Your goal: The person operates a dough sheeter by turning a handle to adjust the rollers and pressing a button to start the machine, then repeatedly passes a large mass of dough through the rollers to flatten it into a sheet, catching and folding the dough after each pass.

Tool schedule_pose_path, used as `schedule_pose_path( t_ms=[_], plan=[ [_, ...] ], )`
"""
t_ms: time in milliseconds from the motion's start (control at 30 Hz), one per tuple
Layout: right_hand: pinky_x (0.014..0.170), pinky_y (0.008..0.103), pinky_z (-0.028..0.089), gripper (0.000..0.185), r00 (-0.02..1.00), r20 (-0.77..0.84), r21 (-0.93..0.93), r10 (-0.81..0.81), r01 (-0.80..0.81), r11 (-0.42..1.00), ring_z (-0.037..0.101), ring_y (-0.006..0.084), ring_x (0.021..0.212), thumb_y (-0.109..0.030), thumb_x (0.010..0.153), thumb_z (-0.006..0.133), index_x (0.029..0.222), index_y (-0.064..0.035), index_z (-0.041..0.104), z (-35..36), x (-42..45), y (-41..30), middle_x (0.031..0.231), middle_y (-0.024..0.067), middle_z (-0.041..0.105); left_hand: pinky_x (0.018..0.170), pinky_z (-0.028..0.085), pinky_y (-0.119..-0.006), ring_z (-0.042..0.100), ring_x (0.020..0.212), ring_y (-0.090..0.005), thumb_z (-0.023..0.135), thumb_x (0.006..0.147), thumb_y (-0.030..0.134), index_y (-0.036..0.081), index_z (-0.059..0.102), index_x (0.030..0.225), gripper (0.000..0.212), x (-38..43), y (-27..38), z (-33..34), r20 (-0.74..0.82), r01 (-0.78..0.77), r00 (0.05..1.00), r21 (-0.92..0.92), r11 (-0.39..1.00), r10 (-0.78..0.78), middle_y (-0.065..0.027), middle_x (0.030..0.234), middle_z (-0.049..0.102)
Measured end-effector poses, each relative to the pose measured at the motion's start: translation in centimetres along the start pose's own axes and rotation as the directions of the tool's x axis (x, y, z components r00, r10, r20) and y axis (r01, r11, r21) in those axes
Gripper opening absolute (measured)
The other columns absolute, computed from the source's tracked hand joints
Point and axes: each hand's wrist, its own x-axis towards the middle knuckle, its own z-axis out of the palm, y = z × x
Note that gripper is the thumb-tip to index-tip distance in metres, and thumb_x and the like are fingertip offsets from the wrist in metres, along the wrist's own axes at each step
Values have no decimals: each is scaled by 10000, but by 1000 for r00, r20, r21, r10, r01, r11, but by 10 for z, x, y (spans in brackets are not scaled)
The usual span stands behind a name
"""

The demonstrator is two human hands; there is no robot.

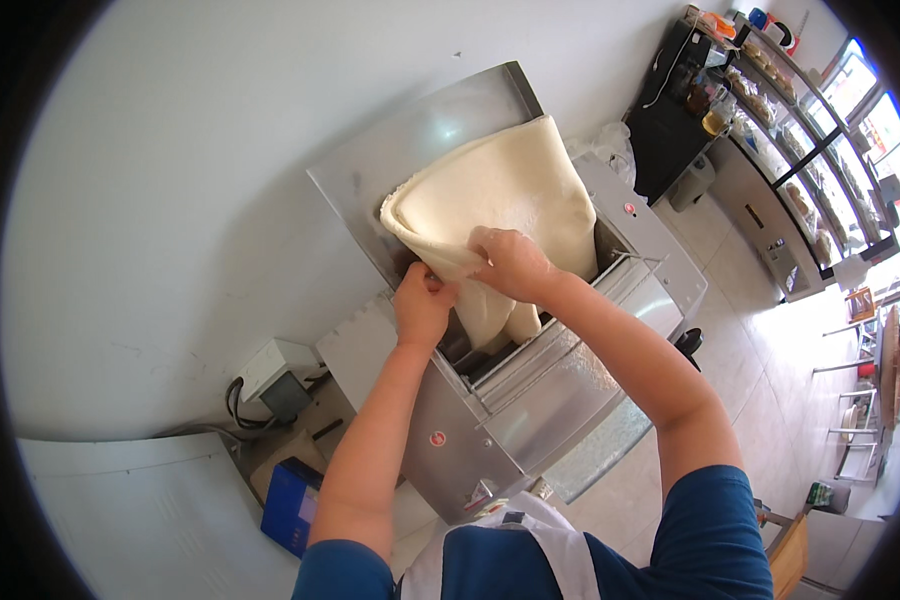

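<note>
A broad, pale sheet of dough lies folded over the sloped metal back plate of a dough sheeter. Its lower end hangs into the machine's opening, where the rollers are mostly hidden. My right hand pinches the dough's folded front edge near its middle. At the left lower edge, my left hand has thumb and fingers closed on the dough's margin, just above the opening. A thin metal rod guard crosses in front of the opening, and floury crumbs lie on the front panel.
White wall rises behind and left of the machine. An electrical box with cables and a blue box stand at left. To the right are tiled floor, a glass display case with baked goods, and a black cabinet.
</note>
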Motion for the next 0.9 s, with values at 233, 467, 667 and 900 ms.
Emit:
schedule_pose_path(
  t_ms=[233,467,667,900],
  plan=[
    [708,370,412,183,979,-18,-159,-204,199,967,526,294,799,-177,716,523,817,-26,505,5,9,12,819,144,552,520,445,-259,555,543,-152,477,705,-22,-18,501,946,242,-4,-4,-7,-9,135,990,-232,963,-141,-98,639,557],
    [721,354,425,148,983,-10,-312,-184,172,934,537,287,815,-91,706,474,824,-7,505,12,3,-2,834,164,551,519,402,-282,530,533,-212,612,668,141,9,572,670,138,-104,31,-120,65,-50,998,457,888,23,-95,582,545],
    [707,343,432,151,986,71,-291,-153,167,942,540,287,817,-60,696,470,836,-13,505,7,0,-8,862,163,541,576,422,-317,540,646,-253,593,674,164,47,602,709,123,-174,20,-173,260,-72,950,720,690,-173,-100,724,559],
    [677,358,428,213,996,-59,-370,-69,42,928,548,275,783,-159,718,523,891,-44,475,25,-5,-21,865,131,507,738,432,-283,535,844,-173,486,807,134,-21,442,1078,315,-109,20,-100,280,21,960,-3,1000,-19,-121,990,532]
  ],
)
